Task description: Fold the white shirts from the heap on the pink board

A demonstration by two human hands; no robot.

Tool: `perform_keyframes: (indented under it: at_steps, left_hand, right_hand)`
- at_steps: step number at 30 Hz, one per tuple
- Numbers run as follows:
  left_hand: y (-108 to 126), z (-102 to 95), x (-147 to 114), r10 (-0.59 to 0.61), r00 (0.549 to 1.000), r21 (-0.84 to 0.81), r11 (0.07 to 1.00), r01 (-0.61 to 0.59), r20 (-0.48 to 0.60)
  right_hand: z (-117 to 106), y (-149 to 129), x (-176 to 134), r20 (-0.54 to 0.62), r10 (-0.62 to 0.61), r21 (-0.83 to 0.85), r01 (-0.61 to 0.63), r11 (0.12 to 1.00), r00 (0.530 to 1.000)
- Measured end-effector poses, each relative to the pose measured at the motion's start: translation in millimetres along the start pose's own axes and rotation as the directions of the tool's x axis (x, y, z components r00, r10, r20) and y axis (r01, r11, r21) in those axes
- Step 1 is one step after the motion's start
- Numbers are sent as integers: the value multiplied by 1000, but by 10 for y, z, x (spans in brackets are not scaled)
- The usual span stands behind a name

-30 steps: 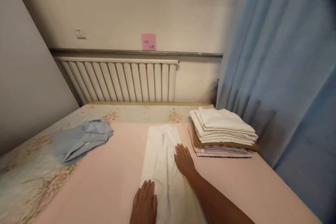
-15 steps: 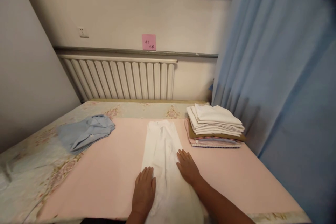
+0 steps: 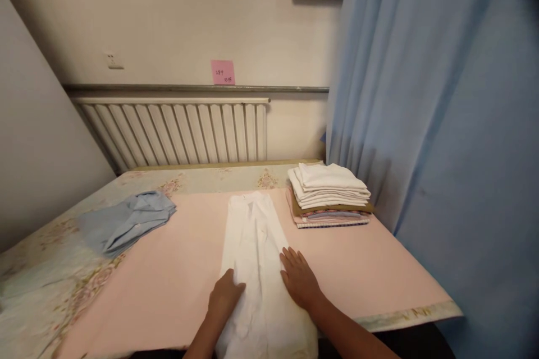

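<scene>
A white shirt lies lengthwise on the pink cloth, folded into a long narrow strip with creases down its middle. Its near end reaches the table's front edge. At the strip's left side, my left hand is closed on the fabric, thumb on top and the other fingers mostly hidden. My right hand rests flat along the right side, fingers stretched out over the edge of the shirt.
Folded clothes, white ones on top, form a stack at the back right. A crumpled blue garment lies on the left. Beyond the table is a radiator; a blue curtain hangs along the right.
My left hand has gone from lying flat on the shirt to curling round its left edge. My right hand stays flat on the right side. The view has shifted slightly right.
</scene>
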State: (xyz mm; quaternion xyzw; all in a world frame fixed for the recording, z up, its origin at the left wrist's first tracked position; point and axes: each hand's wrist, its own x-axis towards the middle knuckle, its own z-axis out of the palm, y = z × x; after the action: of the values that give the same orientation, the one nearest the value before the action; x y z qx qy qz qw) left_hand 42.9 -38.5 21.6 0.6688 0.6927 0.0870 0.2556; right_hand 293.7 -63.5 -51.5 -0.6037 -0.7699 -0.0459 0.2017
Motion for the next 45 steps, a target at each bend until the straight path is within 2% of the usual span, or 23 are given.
perform_keyframes:
  at_steps: [3,6,12,19,23,25,28,30,34,39,41,43,45]
  left_hand:
    - [-43,-195,-8,30,1000,-52,998,-30,-2]
    - [-43,-477,-55,44,998,-164,985,-52,-54]
    - [64,-993,-211,66,992,-480,870,-108,-105]
    - [195,-1279,-258,81,996,-648,756,-90,-43]
    - [336,-1332,-337,212,977,-633,761,-142,35]
    - [427,-1290,-379,283,956,-582,791,-188,75]
    - [576,-1132,-422,351,934,-474,835,-278,71]
    - [679,-984,-444,395,915,-405,852,-332,81]
    - [845,-625,-466,452,874,-361,856,-370,176]
    - [854,-94,-404,401,885,-278,901,-334,235]
    - [812,80,-373,353,885,-286,920,-269,304]
    - [766,192,-342,294,873,-310,934,-177,388]
    - [713,238,-298,289,879,-316,933,-171,379]
  right_hand:
    - [1,5,0,-3,3,5,-3,1000,1000]
    - [-3,8,-2,-9,6,12,-6,1000,1000]
    - [-56,-14,8,-2,12,32,-12,999,1000]
    - [-77,-22,12,17,17,36,-18,999,1000]
    - [-57,-12,10,23,25,41,-26,999,999]
    - [-48,-7,6,24,25,41,-26,999,999]
    - [-40,-4,0,16,17,36,-17,999,1000]
    - [-38,-7,-1,5,12,30,-12,999,1000]
    - [-55,-26,6,-7,15,24,-15,1000,1000]
    - [-74,-33,9,12,18,39,-18,999,1000]
    - [-57,-7,6,33,16,44,-18,999,999]
    - [-26,36,1,65,1,47,-4,999,998]
    - [10,83,-5,91,-24,52,20,998,996]
